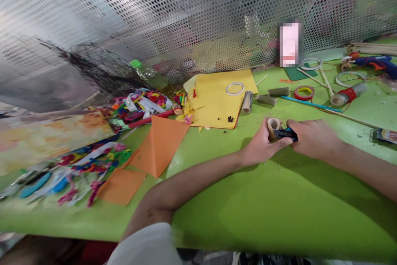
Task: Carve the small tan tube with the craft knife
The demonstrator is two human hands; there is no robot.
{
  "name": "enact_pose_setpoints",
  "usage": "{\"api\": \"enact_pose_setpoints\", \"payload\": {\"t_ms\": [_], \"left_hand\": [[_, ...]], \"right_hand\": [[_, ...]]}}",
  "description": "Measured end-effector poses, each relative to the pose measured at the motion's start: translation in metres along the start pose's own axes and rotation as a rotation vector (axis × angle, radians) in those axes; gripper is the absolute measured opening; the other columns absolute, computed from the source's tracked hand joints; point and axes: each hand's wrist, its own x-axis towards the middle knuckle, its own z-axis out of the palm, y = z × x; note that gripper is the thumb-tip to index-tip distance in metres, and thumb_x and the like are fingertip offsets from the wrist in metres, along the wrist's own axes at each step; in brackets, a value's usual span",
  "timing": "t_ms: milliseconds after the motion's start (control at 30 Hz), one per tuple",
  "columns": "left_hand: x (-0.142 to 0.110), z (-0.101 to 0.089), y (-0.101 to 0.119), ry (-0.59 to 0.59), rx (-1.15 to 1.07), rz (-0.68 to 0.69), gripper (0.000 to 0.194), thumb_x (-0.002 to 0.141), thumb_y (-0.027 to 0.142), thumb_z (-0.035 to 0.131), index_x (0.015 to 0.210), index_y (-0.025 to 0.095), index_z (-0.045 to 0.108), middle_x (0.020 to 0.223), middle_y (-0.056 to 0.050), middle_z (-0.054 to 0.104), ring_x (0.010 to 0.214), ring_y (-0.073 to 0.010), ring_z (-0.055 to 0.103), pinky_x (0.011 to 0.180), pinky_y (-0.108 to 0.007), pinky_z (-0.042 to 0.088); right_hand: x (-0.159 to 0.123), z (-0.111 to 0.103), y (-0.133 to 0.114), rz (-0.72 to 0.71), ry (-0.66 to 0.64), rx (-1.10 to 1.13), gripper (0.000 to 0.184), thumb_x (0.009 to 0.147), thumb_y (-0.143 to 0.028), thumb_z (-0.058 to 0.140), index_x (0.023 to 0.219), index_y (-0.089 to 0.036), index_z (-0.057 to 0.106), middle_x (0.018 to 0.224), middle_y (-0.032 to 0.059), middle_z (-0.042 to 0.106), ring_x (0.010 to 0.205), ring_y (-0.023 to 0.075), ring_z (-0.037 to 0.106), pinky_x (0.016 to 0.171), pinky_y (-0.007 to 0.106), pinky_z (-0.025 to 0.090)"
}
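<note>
My left hand is wrapped round a short tan tube, with its open end facing up. Whether the tube is cardboard or bamboo, I cannot tell. Closed in my right hand is a dark tool with a bluish part, which looks like a utility knife. Its black end lies against the tube's side, close to my left thumb. Fingers hide much of the tool. Small pale crumbs are scattered on the green table around both hands. Beyond them lie another tube and two split tube pieces.
Orange paper, yellow paper and a heap of colourful scraps lie leftward. A tape roll, a blue strip, a red-wound tube and a glue gun are right. Perforated metal mesh stands behind.
</note>
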Motion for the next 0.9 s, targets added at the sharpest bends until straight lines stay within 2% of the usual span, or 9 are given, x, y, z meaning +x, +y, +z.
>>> {"api": "enact_pose_setpoints", "payload": {"t_ms": [267, 500, 733, 900], "left_hand": [[0.0008, -0.0003, -0.0041, 0.016, -0.013, 0.015, 0.055, 0.08, 0.057, 0.07, 0.111, 0.022, 0.04, 0.096, -0.001, 0.043, 0.08, -0.0113, 0.043, 0.074, -0.027, 0.042], [-0.0001, -0.0007, 0.0033, -0.025, 0.007, 0.035, 0.06, 0.085, 0.053, 0.066, 0.126, 0.021, 0.035, 0.094, -0.001, 0.042, 0.08, -0.0116, 0.044, 0.076, -0.028, 0.043], [0.0008, -0.001, 0.0009, 0.008, 0.045, 0.077, 0.049, 0.086, 0.052, 0.065, 0.11, 0.02, 0.038, 0.095, -0.001, 0.043, 0.08, -0.0115, 0.041, 0.075, -0.028, 0.041], [-0.0007, -0.0019, 0.0037, -0.003, 0.082, 0.032, 0.05, 0.084, 0.053, 0.066, 0.109, 0.021, 0.038, 0.088, 0.001, 0.039, 0.073, -0.0106, 0.036, 0.065, -0.026, 0.037]], "right_hand": [[-0.0022, -0.0011, -0.0032, 0.038, -0.007, 0.003, 0.029, 0.08, -0.032, 0.047, 0.102, -0.02, 0.061, 0.086, 0.0103, 0.074, 0.068, 0.024, 0.064, 0.052, 0.032, 0.019], [-0.0026, 0.0025, -0.0023, 0.067, 0.033, 0.0, 0.029, 0.082, -0.033, 0.045, 0.101, -0.02, 0.063, 0.084, 0.0111, 0.073, 0.066, 0.0247, 0.064, 0.053, 0.032, 0.02], [-0.0022, 0.001, -0.0029, 0.071, 0.007, 0.014, 0.03, 0.085, -0.036, 0.045, 0.1, -0.02, 0.065, 0.081, 0.0115, 0.072, 0.066, 0.0234, 0.063, 0.054, 0.031, 0.024], [-0.002, 0.0013, -0.0025, 0.048, -0.006, 0.022, 0.028, 0.084, -0.035, 0.044, 0.098, -0.02, 0.064, 0.083, 0.012, 0.073, 0.066, 0.0247, 0.063, 0.053, 0.032, 0.023]]}}
